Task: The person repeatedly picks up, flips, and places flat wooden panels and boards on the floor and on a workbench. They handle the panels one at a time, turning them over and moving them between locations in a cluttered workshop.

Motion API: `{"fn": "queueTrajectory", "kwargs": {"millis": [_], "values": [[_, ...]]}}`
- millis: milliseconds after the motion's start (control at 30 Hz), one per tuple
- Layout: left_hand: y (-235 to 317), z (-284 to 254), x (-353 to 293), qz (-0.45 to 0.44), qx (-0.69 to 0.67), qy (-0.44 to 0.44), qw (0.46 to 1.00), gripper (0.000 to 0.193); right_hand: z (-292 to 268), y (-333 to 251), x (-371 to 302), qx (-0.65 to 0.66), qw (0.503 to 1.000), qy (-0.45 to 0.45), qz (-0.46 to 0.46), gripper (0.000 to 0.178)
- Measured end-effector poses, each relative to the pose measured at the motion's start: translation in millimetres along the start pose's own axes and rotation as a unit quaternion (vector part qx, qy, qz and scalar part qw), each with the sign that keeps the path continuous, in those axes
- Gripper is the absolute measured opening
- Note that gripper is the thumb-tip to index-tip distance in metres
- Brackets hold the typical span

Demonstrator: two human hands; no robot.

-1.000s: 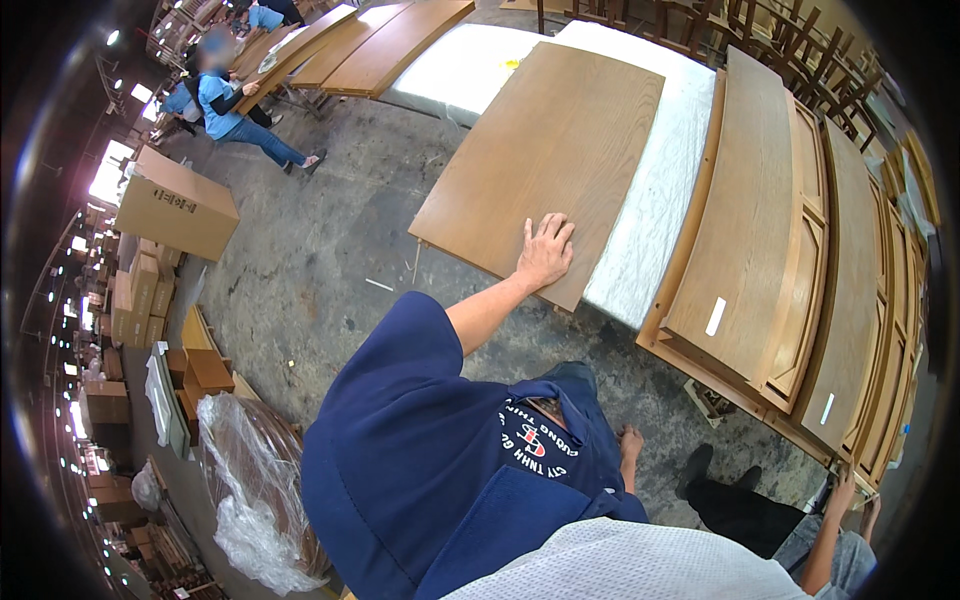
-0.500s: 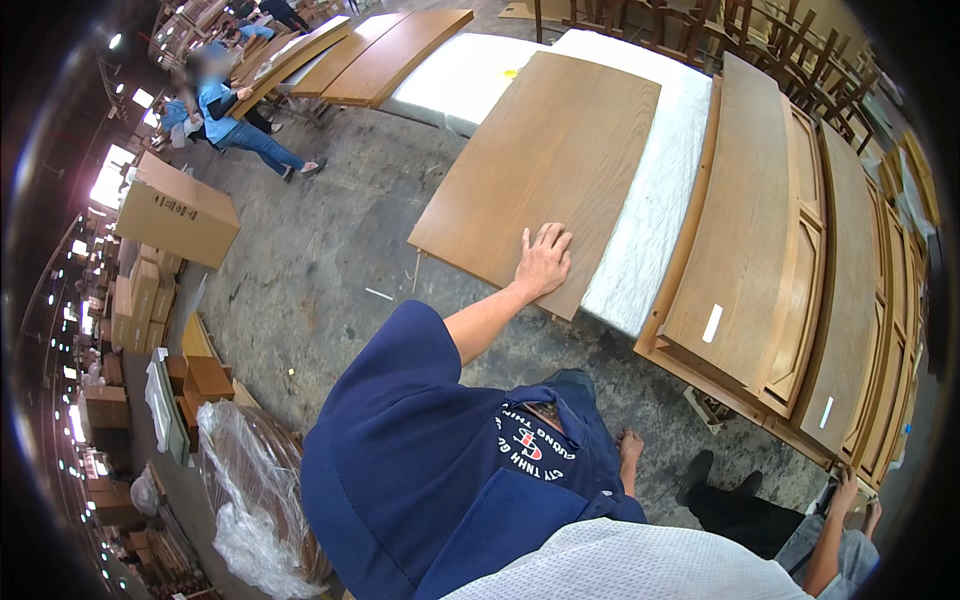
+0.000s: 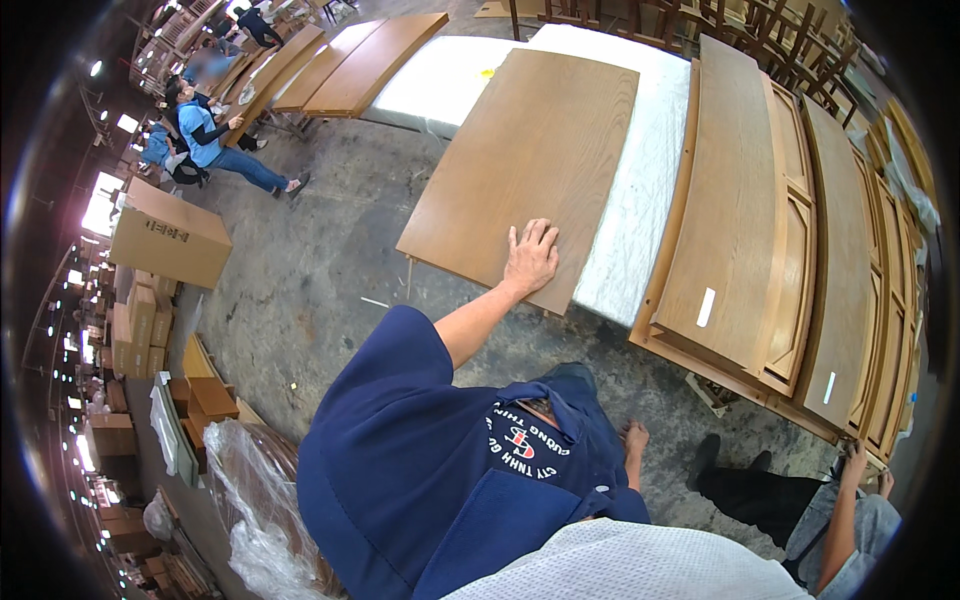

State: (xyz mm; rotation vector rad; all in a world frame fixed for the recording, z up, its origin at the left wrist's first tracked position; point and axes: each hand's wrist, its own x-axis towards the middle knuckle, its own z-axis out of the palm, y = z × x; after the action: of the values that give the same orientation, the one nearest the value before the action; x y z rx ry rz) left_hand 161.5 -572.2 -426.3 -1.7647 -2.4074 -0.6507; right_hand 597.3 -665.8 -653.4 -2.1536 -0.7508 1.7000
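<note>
My left hand (image 3: 531, 257) lies on the near right part of a flat brown wooden panel (image 3: 530, 140), fingers stretched out and palm down. The panel rests on a white padded surface (image 3: 645, 170), and its near left corner juts out past the padding. Low beside my body, away from the panel, hangs my right hand (image 3: 635, 437). It is small in the view, and its finger positions are not clear.
Curved wooden cabinet pieces (image 3: 725, 220) stand in a row on the right. A co-worker (image 3: 845, 530) touches their near end. Another person in blue (image 3: 205, 135) holds a board at far left. Cartons (image 3: 175, 235) and plastic-wrapped wood (image 3: 265, 500) line the left side.
The view has shifted slightly, and the scene sits a little further left. My left hand stays on the panel. The person in blue at far left has changed posture.
</note>
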Motion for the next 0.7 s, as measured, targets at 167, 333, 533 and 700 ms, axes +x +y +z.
{"fn": "queueTrajectory", "kwargs": {"millis": [167,333,533,700], "values": [[-1.4,1.5,-0.6,-0.003,-0.006,0.005,1.000,0.034,-0.7,-2.9,-3.3,-0.025,1.000,0.005,0.001,0.031],[-2.8,2.7,-1.7,-0.003,-0.012,0.001,1.000,0.034,-0.8,-6.9,-5.4,-0.023,1.000,-0.001,-0.011,0.031],[-2.8,1.8,-2.5,-0.008,-0.018,-0.007,1.000,0.034,-2.3,-9.5,-11.1,-0.037,0.999,-0.005,-0.022,0.032],[-5.3,2.4,-2.1,-0.007,-0.022,-0.008,1.000,0.036,0.3,-16.5,-16.9,-0.059,0.998,0.014,-0.014,0.034]]}}
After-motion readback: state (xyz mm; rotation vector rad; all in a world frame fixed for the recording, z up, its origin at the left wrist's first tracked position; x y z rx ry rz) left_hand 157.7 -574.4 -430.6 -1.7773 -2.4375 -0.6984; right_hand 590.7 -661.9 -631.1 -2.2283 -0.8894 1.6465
